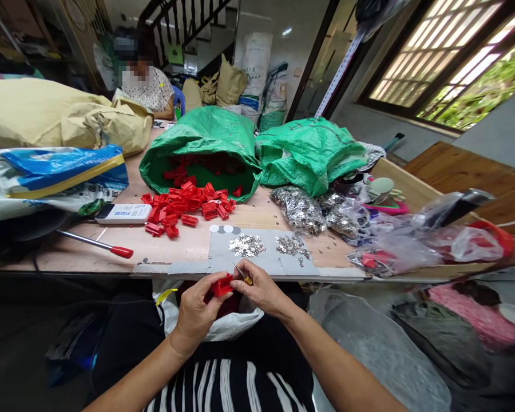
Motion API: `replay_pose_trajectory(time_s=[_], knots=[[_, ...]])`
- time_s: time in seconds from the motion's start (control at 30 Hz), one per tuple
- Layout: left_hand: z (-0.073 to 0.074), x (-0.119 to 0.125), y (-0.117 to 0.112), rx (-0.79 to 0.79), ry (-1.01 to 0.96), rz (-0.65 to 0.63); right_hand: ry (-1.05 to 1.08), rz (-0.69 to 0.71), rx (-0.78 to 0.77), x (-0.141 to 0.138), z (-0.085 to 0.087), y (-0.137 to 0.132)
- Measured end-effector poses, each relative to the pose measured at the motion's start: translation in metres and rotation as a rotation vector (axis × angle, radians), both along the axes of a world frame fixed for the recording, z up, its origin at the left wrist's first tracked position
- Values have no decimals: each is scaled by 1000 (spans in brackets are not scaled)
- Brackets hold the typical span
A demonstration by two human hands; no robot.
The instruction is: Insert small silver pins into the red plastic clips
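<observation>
Just on the near side of the gray board [266, 267], the left hand [199, 298] pinches a red plastic part [223, 284] between thumb and fingers. The right hand [260, 287] is curled around a small yellow-handled tool [248, 280], its fingertips at the part's edge; whether they press it is hard to tell. Good handling likely means a firm left grip that leaves the part's hollow uncovered, with the tool's point angled clear of the fingers. Metal pieces [246, 246] lie on the board.
</observation>
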State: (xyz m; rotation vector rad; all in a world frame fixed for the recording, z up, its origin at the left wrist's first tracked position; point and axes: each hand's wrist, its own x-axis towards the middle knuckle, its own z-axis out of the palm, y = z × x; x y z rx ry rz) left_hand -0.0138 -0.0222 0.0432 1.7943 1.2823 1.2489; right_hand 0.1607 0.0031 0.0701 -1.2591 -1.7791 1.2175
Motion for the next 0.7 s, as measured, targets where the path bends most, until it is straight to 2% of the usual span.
replay_pose_trajectory(time_s=[0.17,0.37,0.43,0.57,0.7], knots=[[-6,3,-1,83,13,-53,10,-27,-16,-5,-12,-1],[-12,0,6,-187,-111,-36,-76,-80,-17,2,-18,4],[-13,-2,8,-282,-208,-21,-185,-121,64,10,-14,12],[-11,-4,13,-422,-413,-35,-536,-209,281,28,-7,32],[-10,-5,15,-504,-533,-67,-742,-182,327,36,-7,45]])
